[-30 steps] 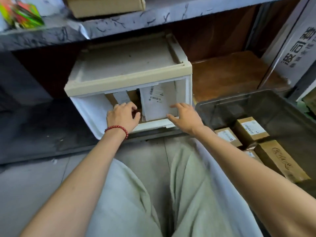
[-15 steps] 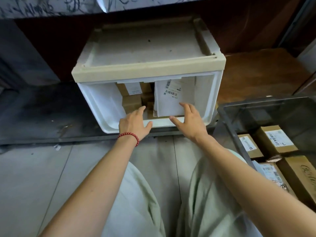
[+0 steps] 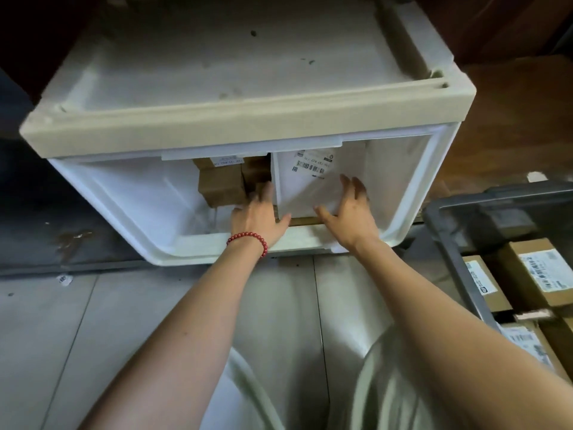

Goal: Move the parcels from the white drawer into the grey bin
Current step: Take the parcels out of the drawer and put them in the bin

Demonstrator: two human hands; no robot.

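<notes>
White parcel [image 3: 305, 184] is the one to mind: it stands upright in the right half of the white drawer [image 3: 418, 193], its labelled flat face turned toward you and its long axis running up and down, with the barcode near the top. Your left hand [image 3: 257, 215] sits at its left edge, fingers straight and reaching into the gap between the parcel and the brown boxes [image 3: 218, 187] stacked just beside it, thumb splayed along the lower edge. Your right hand [image 3: 350, 215] lies flat on the face toward the right side, fingers straight and slightly spread, thumb pointing inward along the bottom. Neither hand is curled round the parcel; both only touch it, so you bracket it from two sides, left edge and front. The parcel lies straight ahead of both palms, and the left hand seems the better placed to get behind it. The grey bin [image 3: 449, 243], already holding cardboard parcels [image 3: 539, 271], stands off to your right, so the lift likely needs to come toward you, over the drawer's front lip, then swing rightward.
</notes>
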